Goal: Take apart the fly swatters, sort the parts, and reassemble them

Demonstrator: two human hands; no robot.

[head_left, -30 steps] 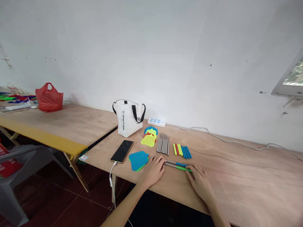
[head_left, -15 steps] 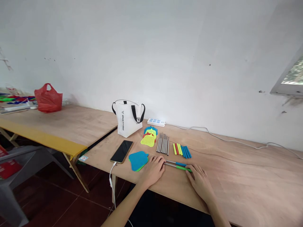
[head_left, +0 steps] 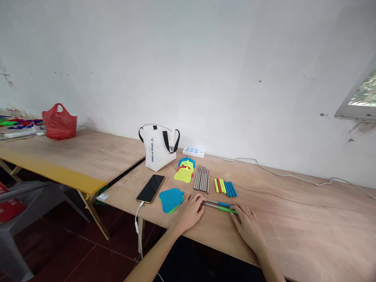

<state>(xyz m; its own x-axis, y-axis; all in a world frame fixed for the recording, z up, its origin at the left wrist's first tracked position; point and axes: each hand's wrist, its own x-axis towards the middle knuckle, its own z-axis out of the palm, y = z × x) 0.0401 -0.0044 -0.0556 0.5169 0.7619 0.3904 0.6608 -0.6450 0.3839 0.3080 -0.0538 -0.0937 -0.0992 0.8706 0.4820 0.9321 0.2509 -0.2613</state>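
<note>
The left hand (head_left: 189,213) and the right hand (head_left: 248,226) lie flat and open on the pale plywood table (head_left: 308,227), apart from each other and gripping nothing. Their fingertips touch opposite ends of a thin green-sleeved metal rod (head_left: 227,209), with a blue-sleeved metal rod (head_left: 223,204) just behind it. A blue plastic mesh swatter head (head_left: 172,199) lies just beside the left hand. Further back stands a white tote bag (head_left: 158,150) with black straps and vertical black print (only "STUDIO" is legible).

Bare makeshift workroom: plywood trestle tables (head_left: 308,227), white wall (head_left: 188,70).
</note>
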